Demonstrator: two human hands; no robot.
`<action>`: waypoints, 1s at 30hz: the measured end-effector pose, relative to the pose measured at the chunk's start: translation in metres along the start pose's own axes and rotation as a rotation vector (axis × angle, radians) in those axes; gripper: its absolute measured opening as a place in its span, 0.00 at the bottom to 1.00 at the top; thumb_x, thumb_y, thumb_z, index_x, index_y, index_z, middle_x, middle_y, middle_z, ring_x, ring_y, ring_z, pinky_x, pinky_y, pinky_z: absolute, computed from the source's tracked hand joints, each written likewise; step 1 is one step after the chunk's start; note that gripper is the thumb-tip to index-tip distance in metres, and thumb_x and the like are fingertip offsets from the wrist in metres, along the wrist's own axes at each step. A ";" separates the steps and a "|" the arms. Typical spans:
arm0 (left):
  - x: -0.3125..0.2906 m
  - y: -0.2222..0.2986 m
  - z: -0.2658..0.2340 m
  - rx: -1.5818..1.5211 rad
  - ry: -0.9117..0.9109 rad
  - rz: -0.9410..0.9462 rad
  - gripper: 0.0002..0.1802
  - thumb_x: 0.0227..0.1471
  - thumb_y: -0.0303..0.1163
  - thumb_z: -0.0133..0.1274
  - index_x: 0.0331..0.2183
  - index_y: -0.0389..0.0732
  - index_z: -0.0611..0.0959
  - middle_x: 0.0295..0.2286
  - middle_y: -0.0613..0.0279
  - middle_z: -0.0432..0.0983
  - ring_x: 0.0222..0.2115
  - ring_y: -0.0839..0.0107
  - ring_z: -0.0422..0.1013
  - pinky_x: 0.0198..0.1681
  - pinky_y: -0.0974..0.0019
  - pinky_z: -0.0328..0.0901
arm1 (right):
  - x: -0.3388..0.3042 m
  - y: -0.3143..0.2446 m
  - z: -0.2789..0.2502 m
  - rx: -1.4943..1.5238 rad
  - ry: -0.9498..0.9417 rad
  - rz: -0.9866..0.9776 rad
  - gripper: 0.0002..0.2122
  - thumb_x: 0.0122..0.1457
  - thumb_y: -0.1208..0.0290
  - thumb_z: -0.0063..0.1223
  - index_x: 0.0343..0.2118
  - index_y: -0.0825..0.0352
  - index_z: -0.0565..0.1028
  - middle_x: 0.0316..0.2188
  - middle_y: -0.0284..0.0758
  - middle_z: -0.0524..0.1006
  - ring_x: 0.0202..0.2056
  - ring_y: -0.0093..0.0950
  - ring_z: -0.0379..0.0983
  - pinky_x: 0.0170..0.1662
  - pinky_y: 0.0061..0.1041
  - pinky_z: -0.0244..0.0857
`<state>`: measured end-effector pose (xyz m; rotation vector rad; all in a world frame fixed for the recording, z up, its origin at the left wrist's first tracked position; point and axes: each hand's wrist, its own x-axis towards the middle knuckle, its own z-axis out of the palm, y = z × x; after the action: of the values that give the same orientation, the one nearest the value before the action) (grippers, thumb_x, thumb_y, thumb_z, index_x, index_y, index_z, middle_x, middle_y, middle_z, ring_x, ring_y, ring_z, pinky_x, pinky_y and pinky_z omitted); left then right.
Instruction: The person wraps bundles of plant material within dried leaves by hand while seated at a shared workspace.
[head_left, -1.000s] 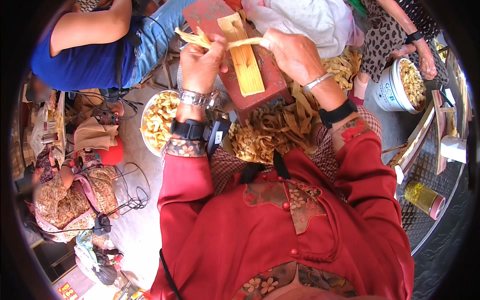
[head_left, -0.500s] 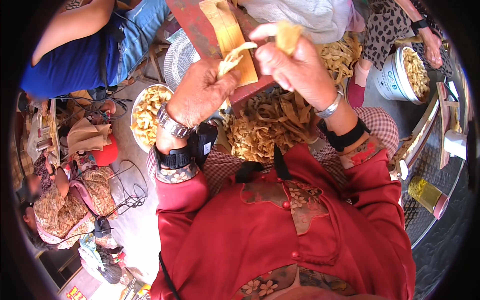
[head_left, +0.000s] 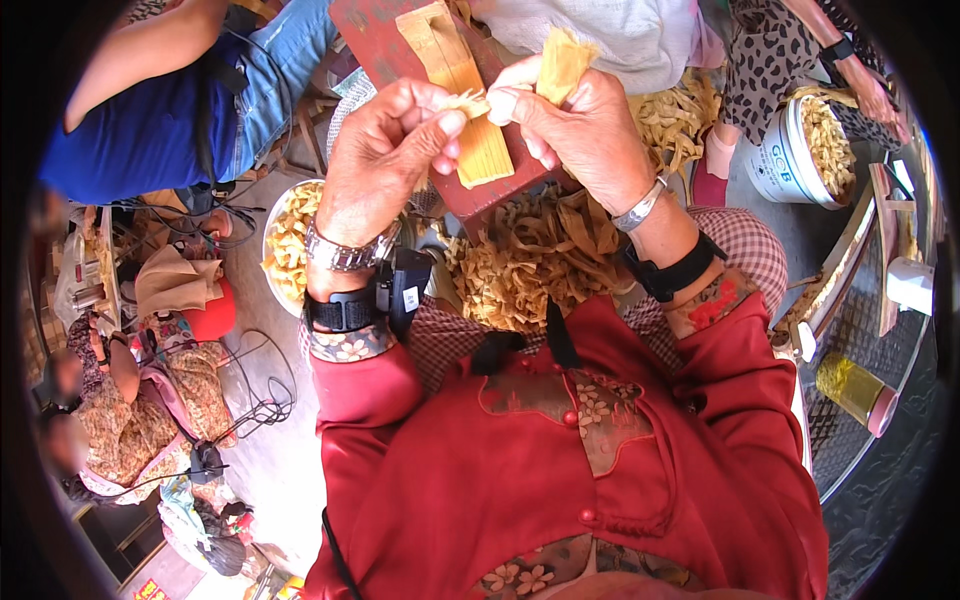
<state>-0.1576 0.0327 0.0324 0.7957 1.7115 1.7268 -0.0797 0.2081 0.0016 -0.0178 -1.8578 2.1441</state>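
1. Pinching a short pale strip (head_left: 467, 103), the left hand (head_left: 380, 150) grips it between thumb and fingers at 12 o'clock from the view's centre, over a wooden board (head_left: 485, 160) on a red bench (head_left: 378, 40).
2. The right hand (head_left: 590, 130) clasps a yellow bundle (head_left: 567, 65), frayed end toward 12; its fingertips meet, or nearly meet, the strip's 3 o'clock end.
3. The step in hand looks like fine fingertip work, perhaps splitting the strip or joining it; I cannot tell which.
4. The next move likely calls for a light, steady pinch without losing the bundle.
5. A loose heap (head_left: 545, 265) lies off centre toward 2.
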 end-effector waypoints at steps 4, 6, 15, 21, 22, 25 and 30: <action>0.009 -0.001 0.001 0.048 0.185 0.059 0.06 0.54 0.27 0.50 0.35 0.37 0.74 0.24 0.67 0.73 0.25 0.80 0.68 0.29 0.77 0.64 | 0.010 0.002 0.002 -0.060 0.003 0.000 0.04 0.53 0.74 0.54 0.30 0.68 0.76 0.18 0.26 0.72 0.16 0.12 0.66 0.18 0.13 0.60; 0.016 -0.011 -0.004 0.014 0.212 0.057 0.05 0.54 0.26 0.50 0.35 0.37 0.75 0.24 0.68 0.73 0.25 0.80 0.68 0.30 0.77 0.64 | 0.015 0.003 0.001 -0.103 0.008 -0.006 0.05 0.53 0.74 0.54 0.31 0.68 0.76 0.18 0.26 0.73 0.17 0.13 0.67 0.19 0.14 0.61; 0.027 -0.021 -0.007 0.215 0.317 0.224 0.02 0.49 0.20 0.53 0.28 0.37 0.77 0.21 0.76 0.69 0.21 0.88 0.62 0.24 0.81 0.58 | 0.030 0.019 0.002 -0.393 0.038 -0.184 0.04 0.54 0.73 0.55 0.30 0.67 0.76 0.16 0.24 0.69 0.17 0.11 0.62 0.18 0.12 0.54; 0.025 -0.033 -0.011 0.320 0.407 0.197 0.03 0.48 0.18 0.52 0.25 0.37 0.77 0.19 0.76 0.69 0.19 0.89 0.59 0.23 0.82 0.56 | 0.032 0.031 -0.006 -0.590 0.196 -0.181 0.06 0.54 0.75 0.54 0.33 0.69 0.76 0.20 0.26 0.74 0.19 0.13 0.64 0.20 0.14 0.59; 0.024 -0.029 -0.010 0.267 0.371 0.172 0.03 0.48 0.18 0.52 0.26 0.36 0.77 0.20 0.75 0.70 0.19 0.89 0.60 0.23 0.82 0.57 | 0.033 0.031 -0.009 -0.547 0.215 -0.107 0.06 0.54 0.75 0.54 0.33 0.70 0.76 0.20 0.26 0.74 0.19 0.13 0.65 0.21 0.14 0.60; 0.014 -0.017 -0.010 0.114 0.174 0.095 0.02 0.50 0.20 0.52 0.28 0.36 0.78 0.23 0.70 0.74 0.21 0.85 0.66 0.25 0.80 0.61 | 0.039 0.028 -0.020 -0.455 0.213 0.076 0.10 0.54 0.76 0.53 0.39 0.73 0.74 0.26 0.30 0.76 0.21 0.15 0.68 0.24 0.15 0.66; -0.008 0.002 -0.007 -0.057 -0.314 -0.128 0.10 0.50 0.24 0.54 0.37 0.36 0.77 0.29 0.63 0.77 0.30 0.79 0.72 0.30 0.77 0.66 | 0.039 0.042 -0.037 -0.453 0.137 0.097 0.15 0.53 0.76 0.52 0.44 0.72 0.68 0.28 0.36 0.75 0.23 0.20 0.72 0.27 0.21 0.68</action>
<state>-0.1574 0.0220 0.0347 0.8604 1.4622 1.4707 -0.1187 0.2479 -0.0376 -0.3492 -2.2517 1.6819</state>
